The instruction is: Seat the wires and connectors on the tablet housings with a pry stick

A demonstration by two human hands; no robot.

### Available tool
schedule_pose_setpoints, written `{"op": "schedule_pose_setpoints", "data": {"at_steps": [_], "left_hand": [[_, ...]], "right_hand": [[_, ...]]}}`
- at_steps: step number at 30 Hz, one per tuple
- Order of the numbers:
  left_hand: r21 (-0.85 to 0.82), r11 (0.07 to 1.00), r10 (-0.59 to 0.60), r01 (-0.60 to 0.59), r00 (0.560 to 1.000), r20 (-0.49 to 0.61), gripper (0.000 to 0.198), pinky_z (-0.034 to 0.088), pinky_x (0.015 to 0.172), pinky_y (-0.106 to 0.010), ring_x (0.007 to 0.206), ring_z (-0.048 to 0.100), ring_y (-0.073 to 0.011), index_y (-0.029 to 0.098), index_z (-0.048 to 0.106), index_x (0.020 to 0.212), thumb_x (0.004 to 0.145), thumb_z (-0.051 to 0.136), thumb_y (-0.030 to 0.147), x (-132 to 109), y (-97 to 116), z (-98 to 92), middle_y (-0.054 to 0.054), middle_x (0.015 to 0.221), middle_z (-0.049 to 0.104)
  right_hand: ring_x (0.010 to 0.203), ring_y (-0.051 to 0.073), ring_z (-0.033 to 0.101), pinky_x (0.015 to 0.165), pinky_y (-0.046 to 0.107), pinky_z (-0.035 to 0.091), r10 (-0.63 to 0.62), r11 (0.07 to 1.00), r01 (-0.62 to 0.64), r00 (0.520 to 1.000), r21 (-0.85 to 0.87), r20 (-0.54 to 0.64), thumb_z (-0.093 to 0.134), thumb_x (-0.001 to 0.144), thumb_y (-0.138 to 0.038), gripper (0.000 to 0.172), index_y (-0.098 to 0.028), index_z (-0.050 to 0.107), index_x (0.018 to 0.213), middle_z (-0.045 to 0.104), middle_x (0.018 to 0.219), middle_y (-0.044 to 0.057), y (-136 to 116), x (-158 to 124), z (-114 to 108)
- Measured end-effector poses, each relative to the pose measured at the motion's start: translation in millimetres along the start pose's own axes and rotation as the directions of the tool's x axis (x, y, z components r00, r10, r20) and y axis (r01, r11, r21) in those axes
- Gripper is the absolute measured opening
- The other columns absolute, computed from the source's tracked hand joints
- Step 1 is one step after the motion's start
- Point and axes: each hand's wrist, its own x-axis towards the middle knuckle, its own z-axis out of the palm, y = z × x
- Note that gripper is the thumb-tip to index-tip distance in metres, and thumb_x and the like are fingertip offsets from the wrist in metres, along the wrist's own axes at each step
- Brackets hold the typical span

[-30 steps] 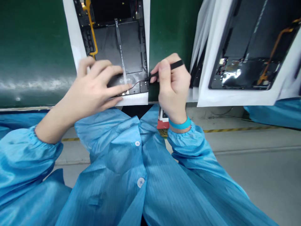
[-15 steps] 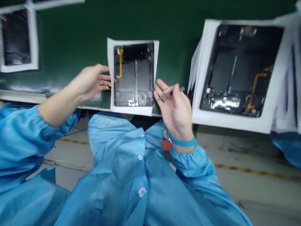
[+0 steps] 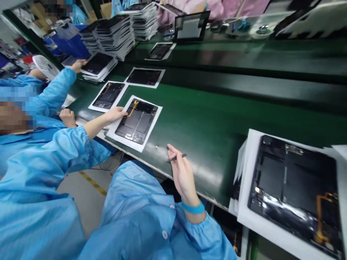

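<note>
Grip, left hand [image 3: 116, 113]: narrow, closed on the left side of one opened tablet [image 3: 135, 122]; whether the fingertips pass beneath it cannot be told.
Grip, right hand [image 3: 182, 173]: holding one slim dark tool [image 3: 179, 157] across the fingers, above the near edge of the bench [image 3: 200, 119]; blue band [image 3: 193, 208] at the wrist.
Opened tablet: lying on one white sheet [image 3: 114, 133], close to the near edge, left of the right hand; orange flex cable [image 3: 134, 107] at its upper left, pale strip down the middle.
Second tablet [image 3: 110, 95]: on its own sheet, just beyond, towards the left end.
Third tablet [image 3: 144, 77]: likewise, further from the near edge.
Right stack [image 3: 292, 173]: tablets and white sheets in layers, near edge, well apart from the first; topmost with orange cable, lower right.
Low stack [image 3: 97, 64]: left end, a co-worker's hand [image 3: 78, 66] at its edge.
Tall stacks [image 3: 115, 34]: behind the low stack.
Dark-framed panel [image 3: 192, 27]: standing, towards the far edge.
</note>
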Motion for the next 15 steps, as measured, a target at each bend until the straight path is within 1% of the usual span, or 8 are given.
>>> {"op": "schedule_pose_setpoints", "data": {"at_steps": [2,4,6,8,10,12,13,15], "left_hand": [[0.138,0.990,-0.025,0.034,0.998,-0.065,0.042,0.066,0.111,-0.048,0.126,0.074,-0.0268,0.015,0.073,0.134,0.109,0.078,0.048,24,-10,-26.3,-0.010,0.136,0.073],[0.250,0.967,-0.013,0.041,0.993,-0.115,0.041,0.064,0.116,-0.050,0.130,0.073,-0.0278,0.016,0.074,0.132,0.108,0.080,0.048,55,-6,-46.8,-0.010,0.137,0.074],[0.319,0.948,0.033,0.024,0.984,-0.172,0.041,0.061,0.121,-0.053,0.135,0.071,-0.0285,0.016,0.075,0.132,0.108,0.079,0.049,97,9,-63.4,-0.011,0.140,0.074],[0.355,0.935,0.080,0.008,0.969,-0.234,0.041,0.058,0.125,-0.055,0.139,0.069,-0.0289,0.016,0.075,0.134,0.109,0.077,0.049,145,30,-77.2,-0.012,0.144,0.073],[0.373,0.928,0.105,0.011,0.952,-0.289,0.041,0.058,0.126,-0.055,0.142,0.068,-0.0295,0.016,0.074,0.136,0.110,0.077,0.047,195,49,-87.5,-0.012,0.146,0.071],[0.381,0.924,0.114,0.018,0.940,-0.321,0.042,0.060,0.123,-0.055,0.140,0.069,-0.0297,0.016,0.073,0.138,0.109,0.078,0.046,240,62,-93.6,-0.012,0.146,0.071],[0.383,0.924,0.123,0.013,0.936,-0.329,0.043,0.062,0.121,-0.054,0.138,0.070,-0.0294,0.016,0.072,0.139,0.109,0.078,0.046,259,66,-95.1,-0.012,0.145,0.071],[0.385,0.922,0.182,-0.043,0.925,-0.334,0.046,0.065,0.115,-0.051,0.131,0.072,-0.0278,0.016,0.071,0.142,0.109,0.078,0.047,290,70,-96.0,-0.012,0.143,0.071]], "right_hand": [[0.163,0.038,0.061,0.148,0.062,0.026,0.014,0.999,-0.014,1.000,-0.048,0.002,0.087,0.086,-0.082,0.060,-0.024,0.075,0.075,0.081,0.150,0.015,6,2,0],[0.164,0.039,0.059,0.149,0.064,0.024,0.030,0.995,-0.029,1.000,-0.095,0.007,0.086,0.089,-0.081,0.060,-0.023,0.074,0.075,0.081,0.151,0.015,8,0,-4],[0.164,0.037,0.060,0.148,0.062,0.028,0.037,0.989,-0.035,0.999,-0.143,0.015,0.079,0.098,-0.077,0.057,-0.024,0.075,0.077,0.079,0.154,0.013,9,-4,-11],[0.165,0.034,0.059,0.147,0.058,0.034,0.023,0.985,-0.020,1.000,-0.169,0.019,0.072,0.106,-0.069,0.053,-0.024,0.077,0.080,0.077,0.157,0.011,10,-8,-17],[0.167,0.032,0.057,0.145,0.053,0.038,0.002,0.986,0.002,1.000,-0.168,0.025,0.068,0.111,-0.060,0.047,-0.025,0.080,0.083,0.076,0.157,0.010,12,-12,-21],[0.168,0.033,0.056,0.143,0.053,0.043,-0.004,0.985,0.009,1.000,-0.171,0.026,0.067,0.113,-0.052,0.042,-0.025,0.082,0.085,0.078,0.156,0.011,15,-14,-24],[0.167,0.034,0.057,0.142,0.054,0.045,-0.018,0.985,0.017,1.000,-0.174,-0.004,0.067,0.112,-0.050,0.041,-0.026,0.082,0.083,0.081,0.151,0.011,17,-15,-26],[0.162,0.035,0.062,0.136,0.054,0.054,-0.034,0.978,0.025,0.999,-0.209,-0.038,0.068,0.109,-0.053,0.042,-0.031,0.082,0.076,0.086,0.141,0.009,23,-14,-31]]}}
